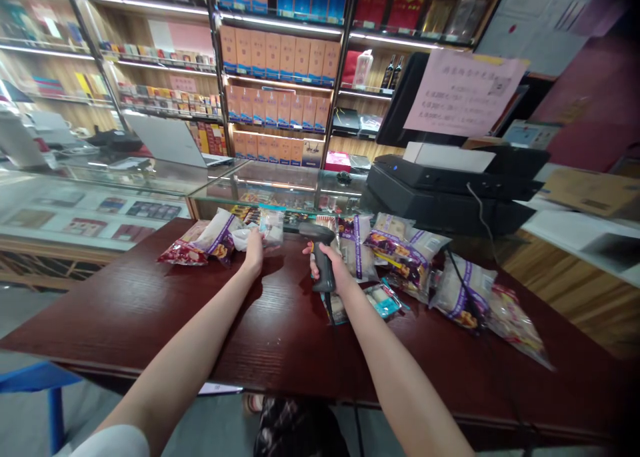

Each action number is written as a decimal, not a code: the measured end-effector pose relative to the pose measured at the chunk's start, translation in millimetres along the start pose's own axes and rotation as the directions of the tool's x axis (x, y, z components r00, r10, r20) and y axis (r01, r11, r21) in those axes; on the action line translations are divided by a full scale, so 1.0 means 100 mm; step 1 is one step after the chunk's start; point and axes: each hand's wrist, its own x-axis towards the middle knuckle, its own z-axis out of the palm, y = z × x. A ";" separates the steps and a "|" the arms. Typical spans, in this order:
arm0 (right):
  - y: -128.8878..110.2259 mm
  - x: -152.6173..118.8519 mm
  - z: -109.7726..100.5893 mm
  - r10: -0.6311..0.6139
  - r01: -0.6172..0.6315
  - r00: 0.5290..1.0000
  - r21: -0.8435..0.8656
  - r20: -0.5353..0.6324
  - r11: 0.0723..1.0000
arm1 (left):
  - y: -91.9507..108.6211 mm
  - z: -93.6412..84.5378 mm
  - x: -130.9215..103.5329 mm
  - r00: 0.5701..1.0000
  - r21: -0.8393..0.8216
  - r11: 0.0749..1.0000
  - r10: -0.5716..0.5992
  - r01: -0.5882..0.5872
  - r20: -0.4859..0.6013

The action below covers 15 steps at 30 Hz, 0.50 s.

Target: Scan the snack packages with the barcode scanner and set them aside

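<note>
My right hand [334,268] is wrapped round the grip of a black handheld scanner [324,260], whose head points left and whose cable hangs over the table. To its left, my left hand [255,250] is closed on a clear and light-blue snack packet [271,226] near the table's far edge. A purple-and-white snack bag [220,237] and a red snack bag [186,245] lie left of that hand. Right of the scanner are several purple-banded bags [410,254]. A blue-edged packet [384,300] lies partly behind my right wrist.
The dark red table [270,337] borders a glass counter [285,177]. A black printer-like machine [445,177] stands at the back right, below a screen with a pink notice [457,94]. A laptop [165,140] is back left; a blue stool [43,380] is front left.
</note>
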 end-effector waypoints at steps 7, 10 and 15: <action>-0.02 0.00 0.00 0.030 -0.029 0.999 0.039 -0.020 0.999 | -0.02 -0.01 0.02 1.000 0.068 0.998 -0.003 0.004 -0.015; 0.00 0.02 -0.02 0.025 -0.025 1.000 0.053 -0.010 0.998 | -0.04 -0.01 0.03 1.000 0.089 0.996 -0.001 0.002 -0.010; 0.03 0.06 -0.04 -0.012 0.008 1.000 0.121 0.027 0.993 | -0.06 -0.01 0.03 0.999 0.156 0.987 0.046 -0.048 0.017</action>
